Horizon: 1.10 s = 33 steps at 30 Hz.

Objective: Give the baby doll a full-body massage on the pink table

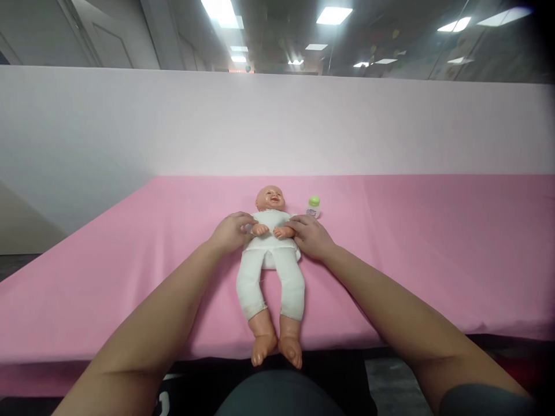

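Observation:
A baby doll lies on its back on a pink-covered table, head away from me and feet at the near edge. Its body and legs are white cloth; its head, hands and feet are smooth and skin-toned. At the doll's arm on the left side, my left hand is closed, fingers curled over the sleeve. My right hand wraps the other arm in the same way, fingertips resting on the forearm. Both thumbs are partly hidden. Just beyond my right hand stands a small clear bottle with a green cap.
The pink cloth covers the table and hangs over its near edge. A low white partition runs along the back, with glass above it reflecting ceiling lights. A grey door shows at the upper left.

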Tool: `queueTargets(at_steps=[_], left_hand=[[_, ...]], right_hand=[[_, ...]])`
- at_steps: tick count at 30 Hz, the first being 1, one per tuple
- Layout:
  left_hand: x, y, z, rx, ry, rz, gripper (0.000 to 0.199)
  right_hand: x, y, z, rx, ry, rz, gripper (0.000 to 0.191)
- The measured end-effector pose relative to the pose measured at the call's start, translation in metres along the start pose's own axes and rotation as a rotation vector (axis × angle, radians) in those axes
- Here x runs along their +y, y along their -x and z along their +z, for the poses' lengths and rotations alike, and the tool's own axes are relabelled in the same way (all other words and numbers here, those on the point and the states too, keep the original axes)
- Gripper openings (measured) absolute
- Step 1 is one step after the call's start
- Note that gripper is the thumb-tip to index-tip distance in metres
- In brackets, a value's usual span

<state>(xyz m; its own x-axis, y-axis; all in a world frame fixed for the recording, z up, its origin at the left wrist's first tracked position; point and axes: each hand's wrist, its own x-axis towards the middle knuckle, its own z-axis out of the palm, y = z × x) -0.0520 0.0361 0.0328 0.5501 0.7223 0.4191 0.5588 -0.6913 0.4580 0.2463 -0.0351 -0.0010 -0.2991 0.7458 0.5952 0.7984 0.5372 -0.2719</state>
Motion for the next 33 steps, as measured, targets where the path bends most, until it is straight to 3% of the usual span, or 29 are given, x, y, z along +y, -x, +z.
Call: queueTargets(at_steps=[4,10,16,19,22,26,30,33], left_hand=[[-0.005,0.003,0.006,0.151,0.245,-0.209,0.039],[-0.020,-0.003,0.004,0.427,0.744,-0.498,0.030],[-0.040,-0.009,-0.002,0.545,1.032,-0.817,0.028],[-0.050,-0.011,-0.003,0.565,1.067,-0.937,0.025],[-0.059,-0.013,-0.002,0.583,1.035,-1.022,0.024],[-0.063,-0.014,-0.002,0.592,1.020,-1.031,0.029],[-0.055,-0.012,-0.002,0.601,1.044,-0.936,0.036],[-0.042,-0.009,-0.002,0.654,0.939,-0.799,0.036]], right_hand=[[0.011,0.001,-0.007,0.100,-0.238,0.231,0.042],[0.060,0.008,-0.010,0.323,-0.434,0.637,0.081],[0.089,0.012,-0.004,0.338,-0.670,0.928,0.087],[0.090,0.013,-0.011,0.283,-0.499,1.054,0.098],[0.086,0.013,-0.022,0.181,-0.233,1.081,0.110],[0.080,0.012,-0.028,0.105,-0.168,1.072,0.107],[0.078,0.013,-0.022,0.199,-0.211,1.029,0.108],[0.070,0.011,-0.017,0.308,-0.268,0.904,0.107]])
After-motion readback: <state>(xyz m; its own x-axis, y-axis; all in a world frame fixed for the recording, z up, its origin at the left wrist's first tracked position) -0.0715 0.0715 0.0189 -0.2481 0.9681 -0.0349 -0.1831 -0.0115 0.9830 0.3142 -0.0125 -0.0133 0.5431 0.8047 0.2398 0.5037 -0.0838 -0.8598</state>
